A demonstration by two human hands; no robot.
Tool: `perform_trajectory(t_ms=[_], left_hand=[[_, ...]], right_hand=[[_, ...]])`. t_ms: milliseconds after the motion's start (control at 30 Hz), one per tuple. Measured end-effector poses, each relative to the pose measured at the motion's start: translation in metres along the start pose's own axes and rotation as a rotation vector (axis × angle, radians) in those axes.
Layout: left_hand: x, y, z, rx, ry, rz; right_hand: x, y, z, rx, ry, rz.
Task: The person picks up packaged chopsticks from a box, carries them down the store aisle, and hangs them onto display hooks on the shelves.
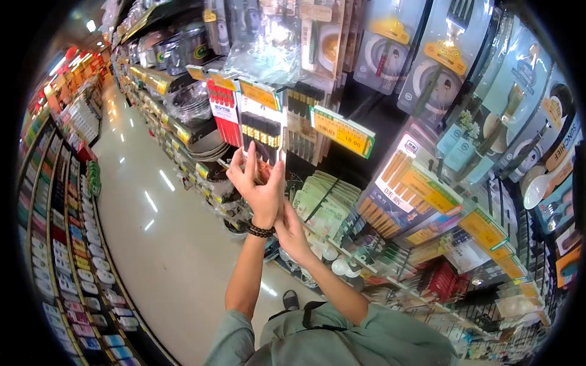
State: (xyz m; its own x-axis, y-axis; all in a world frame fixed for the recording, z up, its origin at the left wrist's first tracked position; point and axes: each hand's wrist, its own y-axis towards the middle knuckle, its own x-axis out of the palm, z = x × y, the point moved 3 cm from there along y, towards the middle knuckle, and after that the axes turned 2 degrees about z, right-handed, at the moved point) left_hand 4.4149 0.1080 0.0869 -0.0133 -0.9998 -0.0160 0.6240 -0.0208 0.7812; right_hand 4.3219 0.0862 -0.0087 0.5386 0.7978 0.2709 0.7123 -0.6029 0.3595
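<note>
A pack of black chopsticks with gold-patterned ends hangs under a yellow price tag on the rack. My left hand, with a dark beaded bracelet at its wrist, lies against the pack's lower front, its fingers spread and the thumb along the right side. Close beside the left wrist is my right hand; its fingertips are hidden behind the left hand, and whether they touch the pack cannot be seen. Just left of the pack hangs a set of red chopsticks.
Green packs hang right of my hands. Further right are bamboo chopsticks and carded spoons and forks. Pans sit on shelves beyond. A tiled aisle floor runs along the left, bordered by another shelf.
</note>
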Motion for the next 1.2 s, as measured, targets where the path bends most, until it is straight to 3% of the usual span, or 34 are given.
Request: perform_trajectory(t_ms=[700,833,1000,1200], left_hand=[[0.065,0.032,-0.005,0.124,0.045,-0.113],[0.089,0.028,-0.01,0.082,0.02,-0.101],[0.112,0.017,-0.019,0.067,-0.053,-0.077],[0.138,0.004,-0.043,0.215,-0.092,0.05]], right_hand=[[-0.011,0.035,-0.007,-0.129,-0.038,0.225],[-0.022,0.017,-0.019,-0.18,-0.255,0.375],[-0.032,-0.01,-0.029,-0.147,-0.198,0.404],[-0.041,-0.061,-0.042,-0.117,-0.234,0.398]])
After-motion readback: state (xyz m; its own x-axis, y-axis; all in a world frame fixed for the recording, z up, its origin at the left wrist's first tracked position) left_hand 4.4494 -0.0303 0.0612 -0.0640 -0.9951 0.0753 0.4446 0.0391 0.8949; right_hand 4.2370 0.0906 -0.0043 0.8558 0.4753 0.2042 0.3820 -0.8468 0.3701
